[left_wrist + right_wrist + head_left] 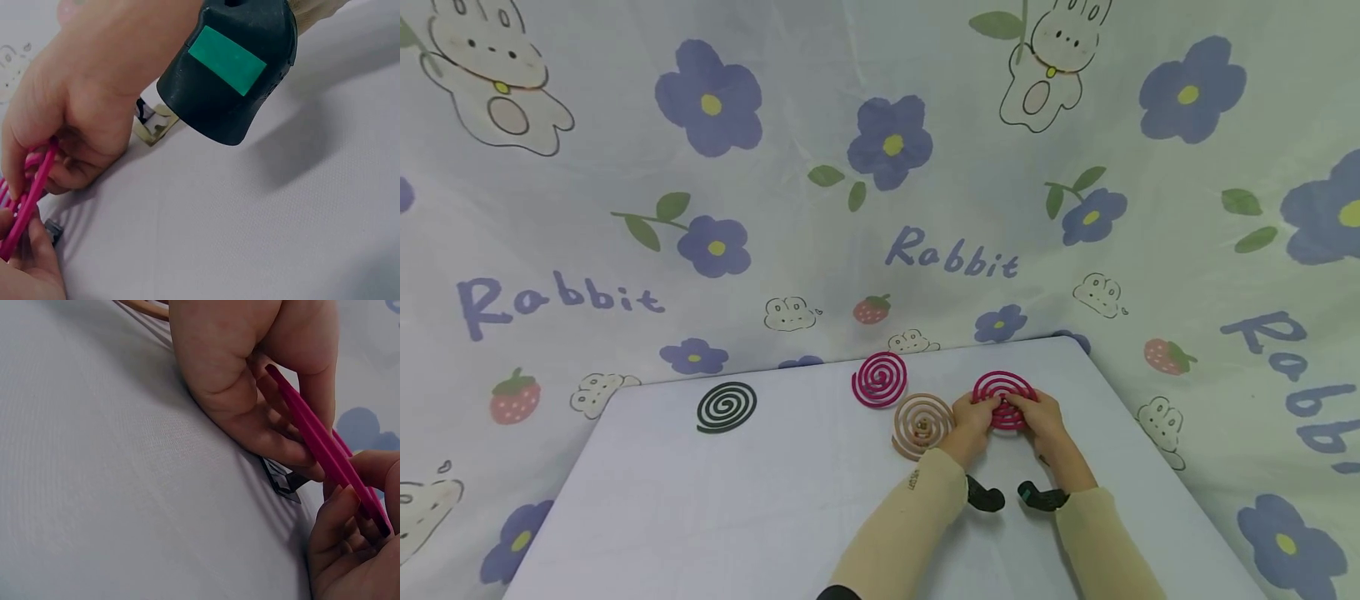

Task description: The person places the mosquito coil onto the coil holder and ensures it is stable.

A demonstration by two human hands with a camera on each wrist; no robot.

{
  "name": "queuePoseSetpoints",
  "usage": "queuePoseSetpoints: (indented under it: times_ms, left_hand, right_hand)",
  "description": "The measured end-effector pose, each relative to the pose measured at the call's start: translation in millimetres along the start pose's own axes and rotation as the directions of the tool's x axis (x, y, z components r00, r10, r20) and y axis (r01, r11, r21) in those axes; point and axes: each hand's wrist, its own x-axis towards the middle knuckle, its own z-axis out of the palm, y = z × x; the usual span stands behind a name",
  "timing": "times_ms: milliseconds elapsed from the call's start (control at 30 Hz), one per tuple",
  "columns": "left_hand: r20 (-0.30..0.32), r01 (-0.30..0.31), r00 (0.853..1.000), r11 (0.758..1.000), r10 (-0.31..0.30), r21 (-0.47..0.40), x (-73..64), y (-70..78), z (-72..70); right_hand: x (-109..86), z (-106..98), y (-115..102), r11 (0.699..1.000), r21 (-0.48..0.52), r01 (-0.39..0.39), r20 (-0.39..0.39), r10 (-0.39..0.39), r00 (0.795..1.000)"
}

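Pink coil, held, spiral face upward

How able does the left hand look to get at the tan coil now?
Probably yes: the tan coil lies largely uncovered beside the left hand, though that hand is occupied pinching a pink coil.

There are two pink coils, one green coil and one tan coil.

"Rabbit" repeats across the backdrop cloth; the left sleeve's lettering is illegible.
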Motion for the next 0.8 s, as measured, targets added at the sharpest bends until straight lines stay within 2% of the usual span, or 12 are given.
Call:
queuePoseSetpoints:
  times_ms: [133, 433, 800]
  left_hand:
    - [-0.001, -0.009, 1.000, 1.000, 0.009, -0.019, 0.6, -1.7, 0.7]
    - [-0.024, -0.029, 0.999, 1.000, 0.029, 0.001, 2.0, -4.1, 0.8]
    - [-0.016, 0.004, 1.000, 1.000, -0.004, 0.002, 1.5, -2.4, -1.2]
  right_hand:
    - [0.1, -0.6, 0.8, 1.000, -0.015, 0.007, -0.006, -0.007, 1.000]
    - [0.5, 0.2, 1.7, 1.000, -0.028, 0.007, 0.007, -0.007, 1.000]
    - [-0.2, 0.8, 0.7, 0.999, -0.048, -0.005, -0.004, 0.005, 1.000]
